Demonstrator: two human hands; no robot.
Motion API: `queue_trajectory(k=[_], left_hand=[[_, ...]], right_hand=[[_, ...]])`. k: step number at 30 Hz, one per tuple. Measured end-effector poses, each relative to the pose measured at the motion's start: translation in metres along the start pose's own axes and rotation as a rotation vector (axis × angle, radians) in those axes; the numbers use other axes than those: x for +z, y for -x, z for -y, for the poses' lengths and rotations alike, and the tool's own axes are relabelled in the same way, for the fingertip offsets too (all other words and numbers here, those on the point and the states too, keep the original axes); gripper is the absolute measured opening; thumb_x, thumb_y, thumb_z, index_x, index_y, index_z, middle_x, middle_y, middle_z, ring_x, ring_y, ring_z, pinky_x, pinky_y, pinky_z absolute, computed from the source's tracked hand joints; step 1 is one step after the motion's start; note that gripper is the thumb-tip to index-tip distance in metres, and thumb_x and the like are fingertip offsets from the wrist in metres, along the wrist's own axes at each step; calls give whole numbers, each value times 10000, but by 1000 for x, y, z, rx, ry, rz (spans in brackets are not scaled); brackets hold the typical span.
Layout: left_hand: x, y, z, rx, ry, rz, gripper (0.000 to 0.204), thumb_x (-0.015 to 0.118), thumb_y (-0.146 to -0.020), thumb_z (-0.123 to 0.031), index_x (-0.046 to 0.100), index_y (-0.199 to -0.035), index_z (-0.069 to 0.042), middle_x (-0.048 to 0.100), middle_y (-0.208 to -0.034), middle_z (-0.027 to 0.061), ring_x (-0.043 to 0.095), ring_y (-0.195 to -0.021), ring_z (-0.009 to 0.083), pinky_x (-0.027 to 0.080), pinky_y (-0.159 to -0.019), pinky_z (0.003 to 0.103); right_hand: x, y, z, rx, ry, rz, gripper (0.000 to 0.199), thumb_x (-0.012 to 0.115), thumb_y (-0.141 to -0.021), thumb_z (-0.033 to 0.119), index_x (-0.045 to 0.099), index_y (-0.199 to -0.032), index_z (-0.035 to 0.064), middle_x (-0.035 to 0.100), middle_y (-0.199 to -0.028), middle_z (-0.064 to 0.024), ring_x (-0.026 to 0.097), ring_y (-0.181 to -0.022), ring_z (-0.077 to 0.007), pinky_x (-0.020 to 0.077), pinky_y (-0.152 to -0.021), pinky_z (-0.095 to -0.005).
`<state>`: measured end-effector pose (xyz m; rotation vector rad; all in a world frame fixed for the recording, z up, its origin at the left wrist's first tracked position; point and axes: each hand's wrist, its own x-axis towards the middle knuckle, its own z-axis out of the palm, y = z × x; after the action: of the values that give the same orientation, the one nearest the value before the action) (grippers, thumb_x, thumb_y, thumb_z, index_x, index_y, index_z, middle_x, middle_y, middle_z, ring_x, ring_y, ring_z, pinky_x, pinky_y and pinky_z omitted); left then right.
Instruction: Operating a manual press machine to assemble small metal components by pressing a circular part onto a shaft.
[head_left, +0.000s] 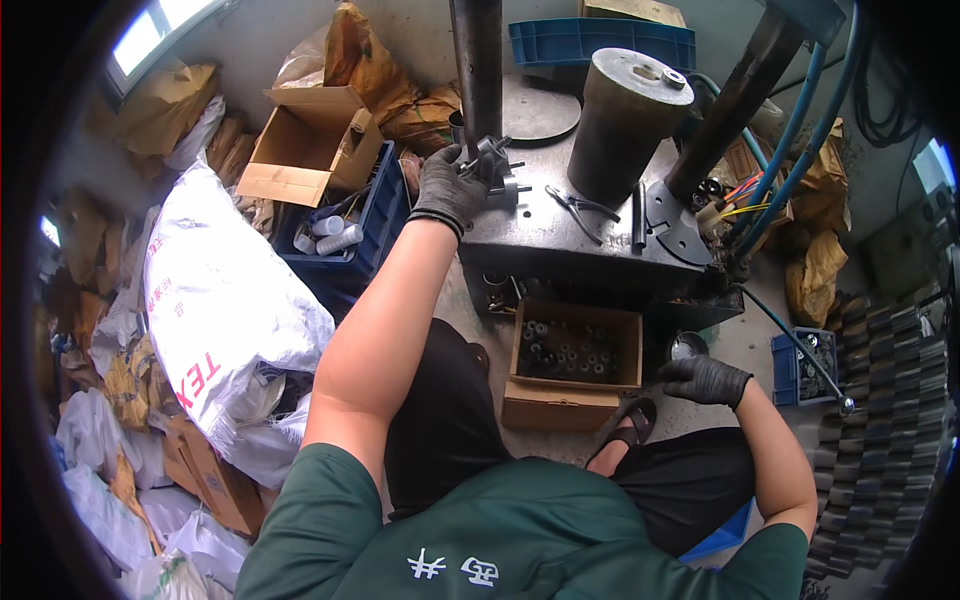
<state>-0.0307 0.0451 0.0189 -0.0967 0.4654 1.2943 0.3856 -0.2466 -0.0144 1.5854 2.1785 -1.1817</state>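
Across the middle of the table, steel cylinder stands on end, presumably for stability. Below the near edge: open carton, probably set there for reach. Right grip beside it, fingers bent, roughly together; contents, if any, cannot tell. Left grip part-curled at metal fitting near left edge, perhaps steadying it; full closure cannot tell. Pliers lie before cylinder, seemingly kept handy. Smallest: ring-like parts, corralled inside carton.
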Motion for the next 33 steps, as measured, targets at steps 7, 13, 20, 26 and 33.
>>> queue_trajectory(k=[7, 13, 20, 26, 33], left_hand=[[2, -21, 24, 99, 47, -41, 200, 577, -943, -186, 562, -1029, -6, 646, -941, 172, 658, -749, 250, 600, -600, 312], [-1, -37, 27, -28, 240, -43, 136, 608, -933, -160, 591, -994, -39, 664, -810, 77, 627, -611, 167, 557, -540, 257], [5, -28, 37, 9, 227, -86, 90, 640, -900, -69, 649, -971, -16, 674, -779, 63, 638, -585, 134, 532, -527, 207], [11, -14, 46, 183, 54, -80, 283, 641, -861, 3, 666, -1103, -142, 573, -716, 1, 568, -571, 87, 478, -475, 173], [13, -6, 40, 226, -232, 386, 275, 634, -917, -3, 724, -1163, -89, 645, -829, -14, 590, -705, 83, 499, -652, 209]], right_hand=[[5, 3, -9, 27, 12, -19, 422, 667, -952, 320, 663, -1291, 70, 697, -1182, -218, 660, -1122, -373, 517, -982, -440], [8, 11, -15, 109, -126, -33, 393, 660, -949, 268, 667, -1282, 60, 730, -986, -152, 712, -912, -237, 563, -836, -372], [8, 21, -20, 285, -300, -10, 385, 663, -946, 246, 669, -1276, 47, 731, -935, -105, 710, -840, -173, 554, -744, -331], [12, 22, -37, 363, -440, -9, 377, 662, -945, 266, 673, -1248, 42, 741, -958, -71, 723, -804, -165, 553, -727, -307], [11, 12, -45, 384, -545, -21, 396, 660, -941, 242, 653, -1281, 38, 741, -990, -83, 720, -814, -174, 555, -723, -308]])
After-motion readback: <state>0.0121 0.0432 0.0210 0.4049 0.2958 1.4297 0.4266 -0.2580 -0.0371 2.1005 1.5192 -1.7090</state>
